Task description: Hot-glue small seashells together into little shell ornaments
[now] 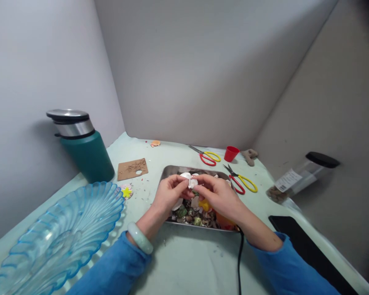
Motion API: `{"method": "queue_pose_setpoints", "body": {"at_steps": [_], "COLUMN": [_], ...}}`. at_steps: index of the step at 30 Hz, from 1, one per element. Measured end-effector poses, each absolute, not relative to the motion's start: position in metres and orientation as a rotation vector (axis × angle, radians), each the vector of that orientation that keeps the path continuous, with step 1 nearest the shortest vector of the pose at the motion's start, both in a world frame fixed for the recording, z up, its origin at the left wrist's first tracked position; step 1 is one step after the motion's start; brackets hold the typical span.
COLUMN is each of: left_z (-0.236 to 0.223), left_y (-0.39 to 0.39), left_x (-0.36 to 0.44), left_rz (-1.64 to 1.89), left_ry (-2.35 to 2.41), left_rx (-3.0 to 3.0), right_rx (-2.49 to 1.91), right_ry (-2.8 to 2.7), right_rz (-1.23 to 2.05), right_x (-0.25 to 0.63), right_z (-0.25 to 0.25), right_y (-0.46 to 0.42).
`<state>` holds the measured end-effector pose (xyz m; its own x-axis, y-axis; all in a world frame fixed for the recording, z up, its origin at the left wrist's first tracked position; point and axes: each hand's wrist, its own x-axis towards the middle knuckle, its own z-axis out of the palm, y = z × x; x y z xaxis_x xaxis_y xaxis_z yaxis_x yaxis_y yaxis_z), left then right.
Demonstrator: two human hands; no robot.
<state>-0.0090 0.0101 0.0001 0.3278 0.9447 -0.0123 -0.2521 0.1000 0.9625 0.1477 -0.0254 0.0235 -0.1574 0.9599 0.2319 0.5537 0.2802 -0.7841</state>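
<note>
Blue sleeves (115, 262) lead to left hand (169, 191) and right hand (223, 196), both pinching a small, uneven whitish piece (190, 183).

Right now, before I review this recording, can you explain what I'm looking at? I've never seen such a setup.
There is no robot: a person works with bare hands. The single picture comes from a camera on their head, looking forward and down. The left hand and right hand pinch a small white piece over a metal tray of shells and bits. Around it on the table are scissors, a red cup, a blue dish and a green bottle.
</note>
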Motion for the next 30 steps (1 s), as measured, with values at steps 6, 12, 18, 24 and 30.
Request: {"method": "queue_pose_setpoints", "body": {"at_steps": [6, 12, 18, 24, 30], "left_z": [-0.0017, 0.0022, 0.0037, 0.0028, 0.0047], "left_y": [0.0114, 0.0108, 0.0116, 0.0150, 0.0125], "left_x": [-0.0104, -0.0088, -0.0082, -0.0084, -0.0081], "left_rz": [1.033, 1.023, 1.001, 0.978, 0.996], "left_ry": [0.800, 0.817, 0.847, 0.866, 0.841], "left_rx": [1.117, 1.118, 1.061, 1.015, 1.051], "right_rx": [-1.354, -1.335, -1.418, -1.484, -1.534], "right_ry": [-1.738, -1.634, -1.727, -1.810, -1.778], "right_rz": [0.924, 1.005, 0.817, 0.688, 0.608], "right_x": [0.1492, 0.1472, 0.1488, 0.1528, 0.1528], "right_z": [0.0252, 0.0268, 0.0218, 0.0222, 0.0216], "right_y": [-0.0231, -0.0230, -0.0237, -0.0226, -0.0224]}}
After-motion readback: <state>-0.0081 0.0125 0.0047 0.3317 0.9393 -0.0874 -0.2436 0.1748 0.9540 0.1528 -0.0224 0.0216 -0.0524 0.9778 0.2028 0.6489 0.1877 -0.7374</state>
